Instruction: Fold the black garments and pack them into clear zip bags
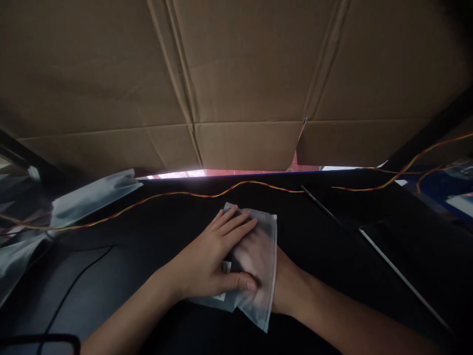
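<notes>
Head view: a frosted, see-through plastic bag (259, 309) is seen crumpled over the near middle of the black table (144, 231), its right edge bordered by a pale zip strip (274, 261). The film is creased near its lower corner, and a white label (226, 266) is partly covered at its left. The left hand (218, 256) is laid over the bag, palm down, its fingers stretched and slightly spread, the thumb set apart and pressed on the film. The right hand (251, 256) is veiled by the plastic, with the zip strip crossed at the wrist; how far its grip is closed cannot be told. Beyond the hands, a twisted red-and-yellow wire (251, 183) is stretched across the far table, and another plastic bag (94, 195) is placed at far left.
</notes>
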Action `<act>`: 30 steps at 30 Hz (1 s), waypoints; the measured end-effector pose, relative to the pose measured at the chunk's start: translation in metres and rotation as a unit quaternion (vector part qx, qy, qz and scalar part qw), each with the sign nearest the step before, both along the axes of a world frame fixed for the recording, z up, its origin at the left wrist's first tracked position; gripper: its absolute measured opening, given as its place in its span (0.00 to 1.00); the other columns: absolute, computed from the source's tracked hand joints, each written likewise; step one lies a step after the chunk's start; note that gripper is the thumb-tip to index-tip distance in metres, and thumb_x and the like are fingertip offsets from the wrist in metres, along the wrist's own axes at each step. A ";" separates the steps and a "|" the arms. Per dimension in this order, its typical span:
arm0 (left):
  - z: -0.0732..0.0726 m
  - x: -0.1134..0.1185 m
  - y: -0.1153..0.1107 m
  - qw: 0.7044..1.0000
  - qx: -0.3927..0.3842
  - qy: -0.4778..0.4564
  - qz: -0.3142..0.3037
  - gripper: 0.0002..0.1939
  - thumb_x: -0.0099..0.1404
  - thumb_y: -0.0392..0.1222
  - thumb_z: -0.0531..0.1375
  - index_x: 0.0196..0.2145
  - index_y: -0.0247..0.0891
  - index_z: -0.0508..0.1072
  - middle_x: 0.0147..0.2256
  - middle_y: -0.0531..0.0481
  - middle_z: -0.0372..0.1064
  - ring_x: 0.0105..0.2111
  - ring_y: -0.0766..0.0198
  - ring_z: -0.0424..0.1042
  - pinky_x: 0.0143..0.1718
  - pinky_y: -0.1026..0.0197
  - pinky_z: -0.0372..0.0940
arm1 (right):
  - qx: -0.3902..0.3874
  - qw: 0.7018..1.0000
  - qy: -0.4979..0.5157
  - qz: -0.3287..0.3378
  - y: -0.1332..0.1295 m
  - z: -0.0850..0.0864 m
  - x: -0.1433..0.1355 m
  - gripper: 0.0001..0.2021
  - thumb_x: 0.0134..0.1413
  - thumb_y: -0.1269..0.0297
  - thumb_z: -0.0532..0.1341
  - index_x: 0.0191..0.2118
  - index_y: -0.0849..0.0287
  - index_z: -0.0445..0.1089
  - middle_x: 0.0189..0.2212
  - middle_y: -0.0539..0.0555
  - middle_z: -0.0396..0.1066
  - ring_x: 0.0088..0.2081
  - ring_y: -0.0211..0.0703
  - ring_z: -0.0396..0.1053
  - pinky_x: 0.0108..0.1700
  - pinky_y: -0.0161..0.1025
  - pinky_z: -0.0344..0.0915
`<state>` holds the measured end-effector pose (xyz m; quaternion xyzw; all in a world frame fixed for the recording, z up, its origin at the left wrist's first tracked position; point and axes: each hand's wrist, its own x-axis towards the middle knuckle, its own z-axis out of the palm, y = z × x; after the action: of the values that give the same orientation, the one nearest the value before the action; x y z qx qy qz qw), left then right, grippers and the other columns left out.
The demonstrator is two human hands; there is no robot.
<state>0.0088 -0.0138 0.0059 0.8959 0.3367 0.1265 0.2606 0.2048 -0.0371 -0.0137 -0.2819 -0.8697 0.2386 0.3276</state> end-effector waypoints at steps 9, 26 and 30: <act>0.013 -0.021 0.019 0.998 0.032 -0.044 0.036 0.33 0.71 0.66 0.65 0.66 0.49 0.71 0.64 0.43 0.72 0.63 0.45 0.69 0.65 0.41 0.66 | -0.124 0.988 0.002 0.093 0.029 0.030 0.062 0.19 0.63 0.71 0.65 0.58 0.51 0.78 0.57 0.56 0.79 0.61 0.53 0.75 0.67 0.55 0.67; 0.008 -0.018 0.011 0.996 0.018 0.052 0.073 0.53 0.61 0.77 0.67 0.75 0.49 0.61 0.71 0.36 0.61 0.69 0.30 0.59 0.68 0.25 0.53 | -0.239 0.968 -0.017 -0.067 0.026 0.010 0.059 0.60 0.61 0.63 0.71 0.80 0.43 0.24 0.54 0.55 0.78 0.50 0.49 0.75 0.57 0.53 0.70; 0.009 -0.011 0.009 0.986 0.026 -0.043 0.161 0.30 0.75 0.64 0.60 0.66 0.48 0.71 0.54 0.44 0.75 0.55 0.44 0.73 0.62 0.35 0.62 | -0.314 0.943 0.080 -0.076 0.039 0.011 0.068 0.44 0.69 0.61 0.64 0.80 0.51 0.37 0.47 0.55 0.81 0.43 0.45 0.77 0.45 0.45 0.73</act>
<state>-0.0019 -0.0044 0.0145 0.8306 0.4614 0.2135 0.2272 0.2731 0.0019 -0.0024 -0.4159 -0.6975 0.4955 0.3082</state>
